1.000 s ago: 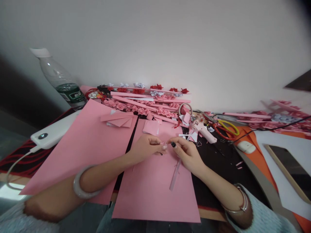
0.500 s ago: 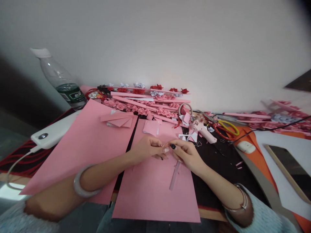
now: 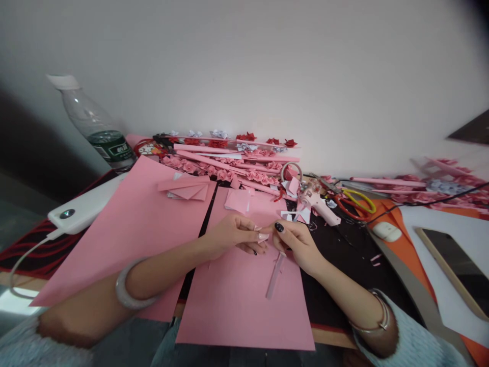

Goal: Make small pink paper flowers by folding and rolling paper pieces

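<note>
The left hand (image 3: 229, 236) pinches a paper bit (image 3: 264, 237) above the pink sheet (image 3: 244, 306). The right hand (image 3: 301, 246) is just beside; I can't tell what its grip holds.

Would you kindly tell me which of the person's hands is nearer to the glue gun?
Right. The right hand is on the near side of the glue gun, slightly left; the left hand is farther left.
</note>
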### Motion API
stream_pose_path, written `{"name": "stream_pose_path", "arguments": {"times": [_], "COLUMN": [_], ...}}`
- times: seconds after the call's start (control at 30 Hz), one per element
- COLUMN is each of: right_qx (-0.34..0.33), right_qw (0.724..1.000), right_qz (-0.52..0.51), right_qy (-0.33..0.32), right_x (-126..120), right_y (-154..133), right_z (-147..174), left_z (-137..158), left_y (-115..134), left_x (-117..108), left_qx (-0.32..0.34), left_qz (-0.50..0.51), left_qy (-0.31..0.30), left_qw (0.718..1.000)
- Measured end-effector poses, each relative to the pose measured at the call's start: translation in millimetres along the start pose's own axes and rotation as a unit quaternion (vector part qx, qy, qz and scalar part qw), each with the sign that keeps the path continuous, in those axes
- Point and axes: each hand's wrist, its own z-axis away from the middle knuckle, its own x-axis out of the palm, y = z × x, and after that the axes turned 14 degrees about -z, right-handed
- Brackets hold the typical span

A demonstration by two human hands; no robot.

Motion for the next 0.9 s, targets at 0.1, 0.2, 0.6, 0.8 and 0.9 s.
{"name": "stream_pose_path", "arguments": {"times": [0.1, 0.2, 0.6, 0.8, 0.9], "right_qx": [-0.008, -0.016, -0.024, -0.018, -0.034], "right_qw": [1.000, 1.000, 0.971, 0.937, 0.936], "right_qz": [0.018, 0.024, 0.240, 0.328, 0.335], "right_qy": [0.002, 0.005, 0.011, -0.116, -0.106], "right_x": [-1.3, -2.4, -1.4, 2.3, 3.9], "right_y": [1.0, 2.3, -1.7, -6.3, -6.0], "right_z": [0.3, 0.7, -3.5, -4.1, -2.2], "left_z": [1.3, 1.7, 0.7, 0.5, 1.4], "left_y": [0.8, 0.7, -2.3, -8.8, -7.2], "left_x": [-0.4, -1.1, 2.1, 3.2, 3.5], "left_qx": [0.000, 0.012, 0.057, 0.082, 0.091], "left_qz": [0.007, 0.019, -0.090, -0.136, -0.145], "left_qy": [-0.012, -0.023, -0.018, -0.016, -0.027], "left_qw": [1.000, 0.999, 0.994, 0.987, 0.985]}}
